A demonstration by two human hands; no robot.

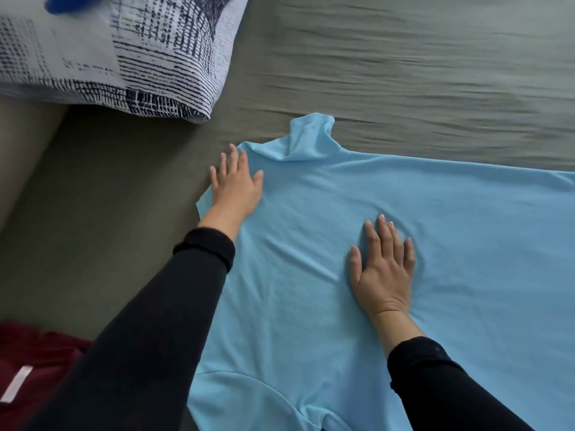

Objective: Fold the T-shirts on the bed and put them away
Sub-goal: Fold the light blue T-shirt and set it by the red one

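I see my right hand (383, 269) nearest, its fingers (381, 234) straight and spread, pressed flat on the light blue T-shirt (311, 244) spread over the grey bed (404, 73). Further out, my left hand (235, 185) lies open, fingers apart, on the shirt's edge. Beyond those fingertips sits a patterned pillow (109, 51); a maroon garment (28, 368) lies near my left sleeve.

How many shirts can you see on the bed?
2. The light blue shirt lies spread under both hands; a dark red one sits at the lower left corner, partly cut off. More may be out of view.
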